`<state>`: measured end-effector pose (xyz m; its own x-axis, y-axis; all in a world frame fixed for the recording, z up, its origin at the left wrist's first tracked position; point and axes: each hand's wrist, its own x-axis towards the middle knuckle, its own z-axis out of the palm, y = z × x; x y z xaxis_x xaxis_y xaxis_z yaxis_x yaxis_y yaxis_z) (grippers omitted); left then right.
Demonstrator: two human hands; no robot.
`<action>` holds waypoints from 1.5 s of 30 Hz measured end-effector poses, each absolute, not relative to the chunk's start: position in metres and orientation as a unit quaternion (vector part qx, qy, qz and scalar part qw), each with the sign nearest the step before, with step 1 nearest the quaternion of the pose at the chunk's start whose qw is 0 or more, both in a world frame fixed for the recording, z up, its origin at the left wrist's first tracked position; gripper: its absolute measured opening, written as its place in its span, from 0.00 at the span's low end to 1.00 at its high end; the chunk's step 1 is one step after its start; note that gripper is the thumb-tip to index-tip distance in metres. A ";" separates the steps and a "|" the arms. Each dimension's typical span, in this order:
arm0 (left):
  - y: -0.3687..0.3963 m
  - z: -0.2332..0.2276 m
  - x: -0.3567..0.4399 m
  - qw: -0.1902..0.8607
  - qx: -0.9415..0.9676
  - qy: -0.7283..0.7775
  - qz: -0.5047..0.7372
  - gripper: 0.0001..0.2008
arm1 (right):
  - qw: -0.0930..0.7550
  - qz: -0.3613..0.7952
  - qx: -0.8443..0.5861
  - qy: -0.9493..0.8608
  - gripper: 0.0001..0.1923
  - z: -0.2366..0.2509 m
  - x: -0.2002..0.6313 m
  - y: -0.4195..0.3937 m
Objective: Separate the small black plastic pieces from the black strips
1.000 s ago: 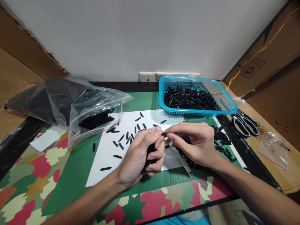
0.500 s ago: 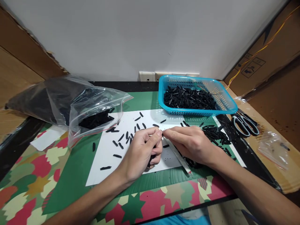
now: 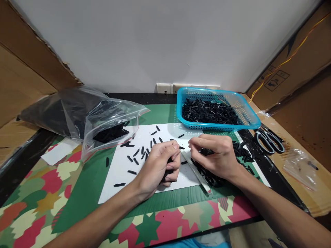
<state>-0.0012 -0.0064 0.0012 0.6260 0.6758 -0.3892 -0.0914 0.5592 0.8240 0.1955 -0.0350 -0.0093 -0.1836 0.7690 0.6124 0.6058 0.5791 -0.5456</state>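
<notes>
Mid-frame, a black strip (image 3: 182, 148) juts rightward, nearly level, from the pinching fingers of the left hand (image 3: 160, 163) toward the nearby right hand (image 3: 218, 153), whose curled fingers' hold I cannot tell.

Black strips, short and slender with slightly uneven edges, material not identifiable; many, distributed as follows.

Handful (image 3: 168, 175): bunched inside the curled left hand (image 3: 160, 163), dark ends showing between the fingers.

Single strip (image 3: 181, 148): roughly level, projecting from the left thumb tip towards the right hand (image 3: 213, 155), apart from it.

Loose strips (image 3: 132, 172): lying flat, at varied angles, scattered over a white paper sheet (image 3: 116, 174); one lone strip (image 3: 107, 162) upon the green surface (image 3: 90, 182) left of it.

Heap (image 3: 243, 151): overlapping, partly hidden behind the right hand.

Basket lot (image 3: 207, 112): piled densely within a blue perforated plastic basket (image 3: 248, 126).

Bag lot (image 3: 111, 133): massed at the mouth of a clear zip bag.
</notes>
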 end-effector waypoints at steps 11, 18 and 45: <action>-0.008 0.004 -0.005 0.831 0.387 0.298 0.267 0.17 | 0.547 0.287 -0.411 -0.670 0.17 -0.011 0.190 -0.038; -0.009 0.002 -0.005 0.822 0.407 0.302 0.259 0.18 | 0.519 0.192 -0.400 -0.730 0.09 -0.011 0.192 -0.037; -0.016 -0.007 -0.002 0.803 0.392 0.387 0.227 0.30 | 0.363 0.250 -0.279 -0.853 0.04 0.013 0.176 -0.030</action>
